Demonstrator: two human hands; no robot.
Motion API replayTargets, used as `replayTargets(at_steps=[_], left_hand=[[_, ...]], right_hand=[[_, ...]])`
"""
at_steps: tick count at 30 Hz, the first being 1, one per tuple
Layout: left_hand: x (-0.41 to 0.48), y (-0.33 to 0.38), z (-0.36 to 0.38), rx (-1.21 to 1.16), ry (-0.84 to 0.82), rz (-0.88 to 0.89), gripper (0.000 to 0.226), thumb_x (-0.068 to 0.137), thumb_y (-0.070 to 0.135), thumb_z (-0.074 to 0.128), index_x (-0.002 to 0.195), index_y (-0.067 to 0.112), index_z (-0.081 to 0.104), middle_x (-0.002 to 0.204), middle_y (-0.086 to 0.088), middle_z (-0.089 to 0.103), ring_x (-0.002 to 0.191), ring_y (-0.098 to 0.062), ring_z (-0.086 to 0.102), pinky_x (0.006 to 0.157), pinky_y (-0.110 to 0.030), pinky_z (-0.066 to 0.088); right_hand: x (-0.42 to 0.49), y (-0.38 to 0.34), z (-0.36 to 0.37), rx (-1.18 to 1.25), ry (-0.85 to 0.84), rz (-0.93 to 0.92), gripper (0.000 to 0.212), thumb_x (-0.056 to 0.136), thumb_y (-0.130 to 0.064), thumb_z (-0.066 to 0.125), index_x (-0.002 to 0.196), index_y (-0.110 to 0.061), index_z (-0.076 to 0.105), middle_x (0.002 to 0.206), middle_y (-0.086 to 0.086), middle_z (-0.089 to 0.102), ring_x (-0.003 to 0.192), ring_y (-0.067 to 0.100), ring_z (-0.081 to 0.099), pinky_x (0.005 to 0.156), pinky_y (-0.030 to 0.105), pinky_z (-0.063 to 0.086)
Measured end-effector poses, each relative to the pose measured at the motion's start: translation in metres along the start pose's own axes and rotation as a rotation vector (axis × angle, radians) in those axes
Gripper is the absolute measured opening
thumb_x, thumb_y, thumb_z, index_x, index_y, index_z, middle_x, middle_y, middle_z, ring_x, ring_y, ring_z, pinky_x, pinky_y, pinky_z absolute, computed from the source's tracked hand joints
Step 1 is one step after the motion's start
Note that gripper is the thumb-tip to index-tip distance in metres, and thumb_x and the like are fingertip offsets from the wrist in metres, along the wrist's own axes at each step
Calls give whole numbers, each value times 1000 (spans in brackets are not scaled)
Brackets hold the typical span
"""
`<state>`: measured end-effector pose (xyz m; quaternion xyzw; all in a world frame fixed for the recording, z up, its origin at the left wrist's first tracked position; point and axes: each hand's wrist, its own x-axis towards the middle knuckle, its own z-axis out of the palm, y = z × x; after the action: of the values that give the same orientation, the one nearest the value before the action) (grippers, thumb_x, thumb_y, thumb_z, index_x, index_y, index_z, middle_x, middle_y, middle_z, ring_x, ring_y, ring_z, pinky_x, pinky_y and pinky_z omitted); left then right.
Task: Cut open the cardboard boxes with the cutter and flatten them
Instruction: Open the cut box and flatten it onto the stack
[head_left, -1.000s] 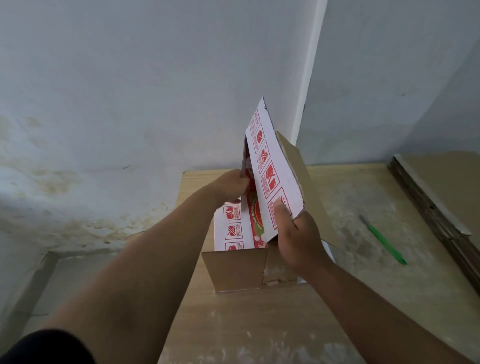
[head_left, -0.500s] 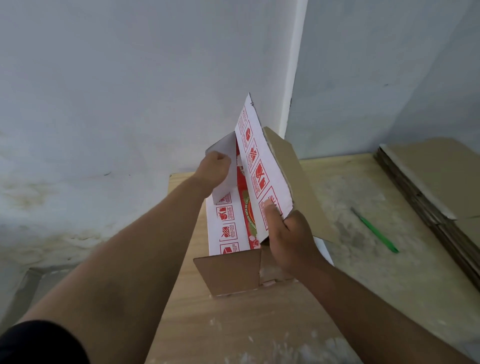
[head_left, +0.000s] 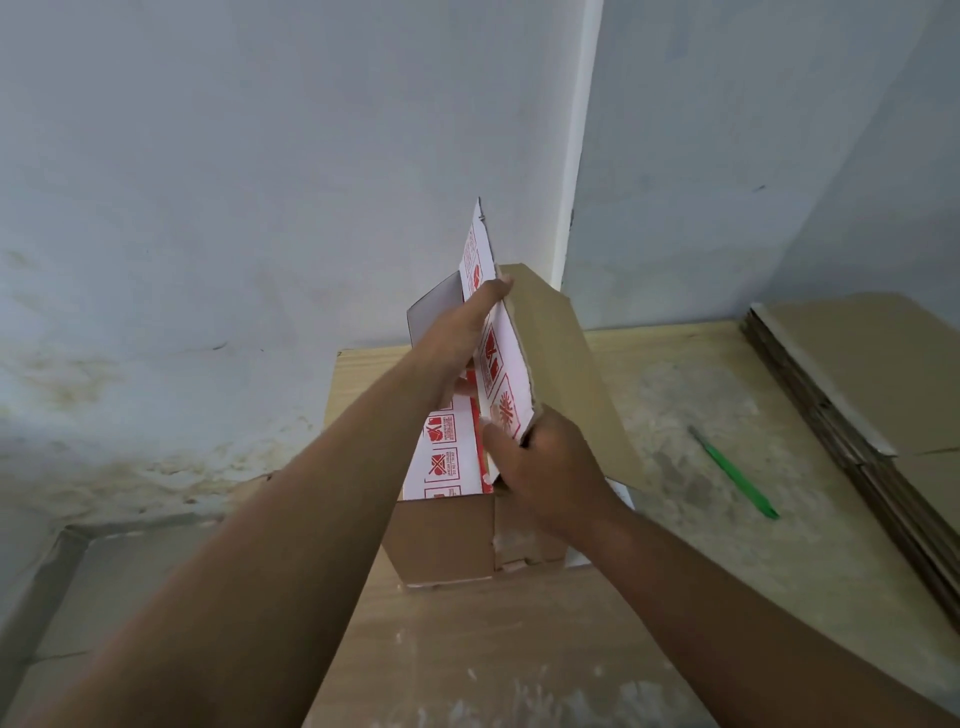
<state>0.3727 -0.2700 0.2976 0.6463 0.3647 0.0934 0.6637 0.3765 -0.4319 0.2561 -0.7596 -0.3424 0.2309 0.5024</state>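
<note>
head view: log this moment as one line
box: opened, not flat | left hand: flat against printed panel | right hand: grips panel's lower edge | cutter: lying on table, untouched

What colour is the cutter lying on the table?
The cutter is green; the head view shows it clearly.

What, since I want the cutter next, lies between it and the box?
Only bare, dusty tabletop between the green cutter and box, in the head view.

L hand (head_left: 464, 326) moved up flap (head_left: 500, 371).
</note>
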Motion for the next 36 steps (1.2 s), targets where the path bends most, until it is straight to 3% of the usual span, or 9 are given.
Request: replayTargets(at_steps=[4,9,13,17,22,26,31,34,36], left_hand=[[-3,0,7,19,58,-3,63,91,74,53,120,20,64,91,-5,70,86,-26,70,83,-43,57],[-8,-3,16,14,117,-13,63,89,75,54,113,18,65,85,-4,68,79,-26,67,82,-42,56],[-12,-3,24,1,152,-15,53,87,75,56,86,23,64,66,3,66,65,-22,64,72,-35,51],[-13,-3,28,31,182,-6,58,88,75,54,94,20,70,76,-1,68,68,-22,67,74,-36,53],[-14,-4,34,61,202,31,63,92,75,48,104,18,72,86,-4,69,79,-24,68,86,-41,55],[-19,-2,39,68,220,38,53,97,74,42,97,27,67,99,-5,72,89,-23,70,84,-38,55],[-27,1,40,6,243,109,47,99,71,40,88,32,65,80,12,73,84,-11,66,77,-34,50],[-30,2,37,22,272,130,73,82,91,38,108,32,70,105,7,75,102,-16,69,101,-46,50],[-26,-4,33,18,296,154,82,75,96,36,113,33,72,107,7,76,104,-18,71,101,-50,52]], right_hand=[[-10,18,-53,-469,-225,-352,57,86,-58,55,137,-31,56,134,-9,52,130,8,42,117,38,28],[-4,59,-96,-163,138,-15,33,101,-29,47,121,-15,69,121,-1,65,115,9,57,103,33,44],[12,78,-110,-73,30,355,28,101,-25,49,106,-7,70,113,19,67,107,32,62,97,50,49],[17,85,-119,137,71,437,16,95,-17,58,90,-19,73,102,18,72,97,35,68,93,53,54],[11,64,-139,367,274,242,27,94,-2,53,93,-18,76,93,4,78,89,23,72,80,37,59],[4,21,-136,522,128,69,30,102,-14,43,92,-10,71,75,1,69,69,16,64,59,30,54],[10,-5,-92,255,-135,-41,41,106,-46,31,132,-34,62,127,-7,64,118,10,58,104,32,46],[16,-7,-70,86,-142,-99,45,109,-36,31,153,-29,38,135,-3,42,124,8,43,88,-3,28],[20,-4,-58,30,-137,-116,48,109,-33,30,156,-27,31,134,-2,38,125,9,42,85,-4,25]])
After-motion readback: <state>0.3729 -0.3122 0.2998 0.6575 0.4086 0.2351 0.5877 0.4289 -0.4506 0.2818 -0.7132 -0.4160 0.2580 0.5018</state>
